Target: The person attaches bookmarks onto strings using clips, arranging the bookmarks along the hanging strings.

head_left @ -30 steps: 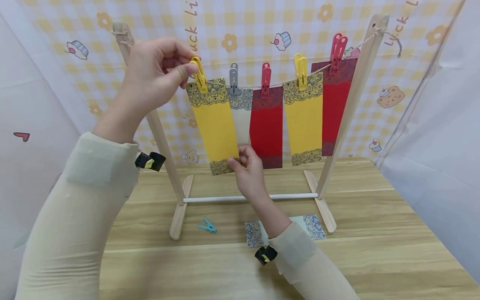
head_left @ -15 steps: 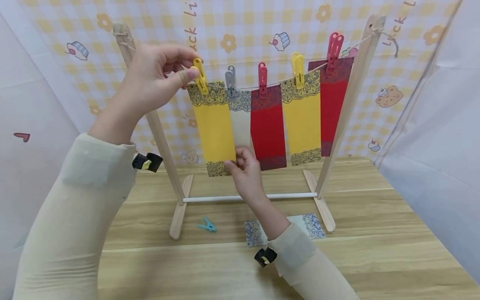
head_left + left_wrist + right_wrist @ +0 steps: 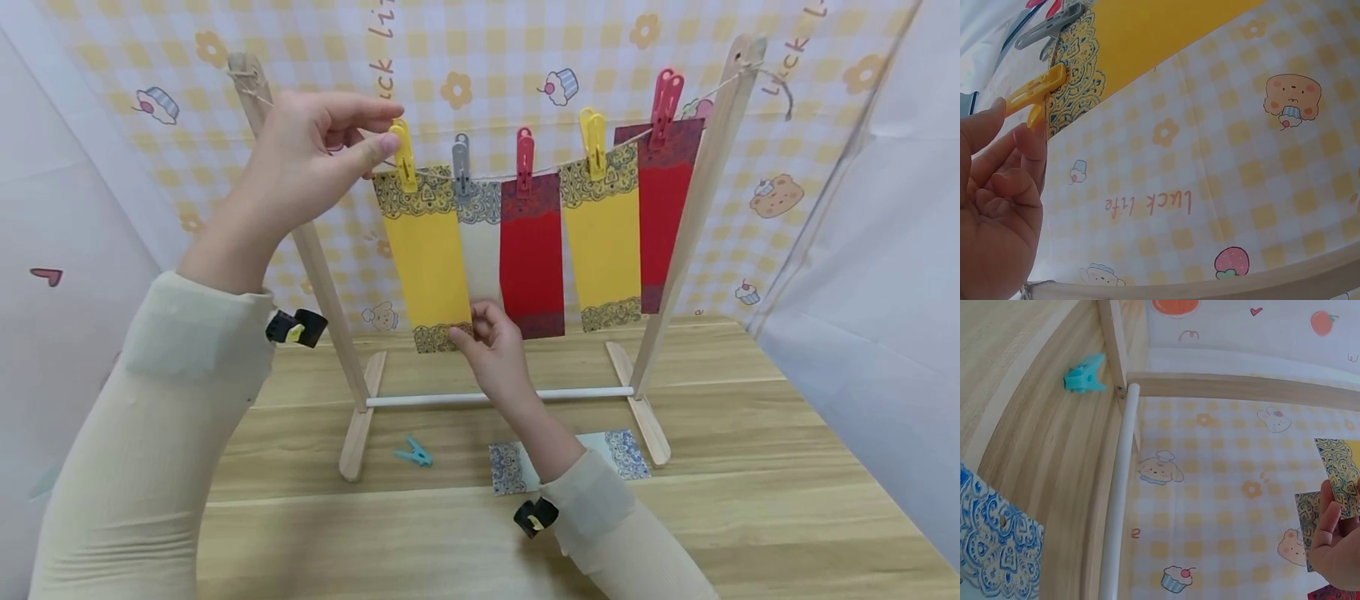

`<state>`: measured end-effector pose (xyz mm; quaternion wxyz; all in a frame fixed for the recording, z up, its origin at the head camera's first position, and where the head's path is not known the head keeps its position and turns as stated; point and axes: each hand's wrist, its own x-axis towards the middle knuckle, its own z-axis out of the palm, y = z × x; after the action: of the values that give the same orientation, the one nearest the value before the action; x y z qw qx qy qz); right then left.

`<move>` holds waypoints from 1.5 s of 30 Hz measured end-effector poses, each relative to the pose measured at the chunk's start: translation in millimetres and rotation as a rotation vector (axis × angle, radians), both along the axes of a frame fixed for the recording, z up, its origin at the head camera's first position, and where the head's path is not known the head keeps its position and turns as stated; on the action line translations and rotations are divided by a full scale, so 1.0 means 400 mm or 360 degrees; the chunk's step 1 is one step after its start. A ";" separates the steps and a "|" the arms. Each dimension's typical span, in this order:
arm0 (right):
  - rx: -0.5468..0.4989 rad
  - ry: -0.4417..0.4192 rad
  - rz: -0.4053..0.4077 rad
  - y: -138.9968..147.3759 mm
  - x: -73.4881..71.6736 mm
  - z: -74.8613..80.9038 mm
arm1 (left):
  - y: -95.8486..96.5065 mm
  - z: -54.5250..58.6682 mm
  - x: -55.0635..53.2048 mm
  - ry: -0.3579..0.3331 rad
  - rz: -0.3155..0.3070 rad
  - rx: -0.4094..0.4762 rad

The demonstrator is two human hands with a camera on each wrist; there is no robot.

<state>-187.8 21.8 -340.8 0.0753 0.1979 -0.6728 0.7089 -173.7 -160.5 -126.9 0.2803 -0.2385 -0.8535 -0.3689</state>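
My left hand [image 3: 315, 158] is at the yellow clothespin [image 3: 405, 157] on the string, its thumb and a finger at the handles. That clothespin clips the top of a yellow card [image 3: 426, 258] with dark lace-patterned ends. In the left wrist view the clothespin [image 3: 1038, 90] bites the patterned edge, its handles spread apart. Lower down, my right hand [image 3: 497, 350] pinches the same card's bottom right corner between thumb and fingers. Behind it hangs a pale card [image 3: 480, 246] under a grey clothespin [image 3: 461, 167], partly covered by its neighbours.
Farther right hang a red card [image 3: 531, 258], another yellow card [image 3: 603, 250] and a second red card [image 3: 667, 221], each clipped. The wooden stand [image 3: 697, 192] has a white crossbar [image 3: 427, 400]. A blue clothespin [image 3: 415, 452] and a blue-patterned card [image 3: 508, 468] lie on the table.
The left index finger has straightened somewhat above the clothespin, which now stands more upright. The hung cards swung slightly. Both hands have otherwise stayed nearly in place.
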 end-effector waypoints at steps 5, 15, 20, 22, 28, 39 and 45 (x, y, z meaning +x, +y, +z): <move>0.0086 0.0013 0.0023 0.013 -0.001 -0.013 | -0.003 -0.003 0.006 0.0064 0.0022 0.0087; 0.0400 0.0032 0.0059 0.059 0.010 -0.041 | -0.026 -0.037 0.036 0.0154 0.0008 0.0200; 0.0514 0.0090 0.0100 0.099 0.019 -0.055 | -0.047 -0.071 0.062 0.0171 -0.0013 0.0284; 0.0562 0.0075 0.0095 0.119 0.022 -0.060 | -0.057 -0.093 0.073 0.0192 -0.0023 0.0299; 0.0714 0.0065 0.0087 0.185 0.021 -0.084 | -0.091 -0.186 0.094 0.0154 -0.0003 0.0219; 0.1089 0.0110 0.0110 0.315 0.013 -0.125 | -0.162 -0.393 0.118 -0.0152 0.0110 0.0059; 0.1237 0.0134 0.0159 0.388 0.009 -0.152 | -0.175 -0.484 0.135 -0.0334 0.0167 -0.0040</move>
<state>-184.3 177.0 -401.6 -0.0124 0.2730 -0.8769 0.3954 -119.6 -230.6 -320.3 0.2055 -0.1570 -0.8939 -0.3660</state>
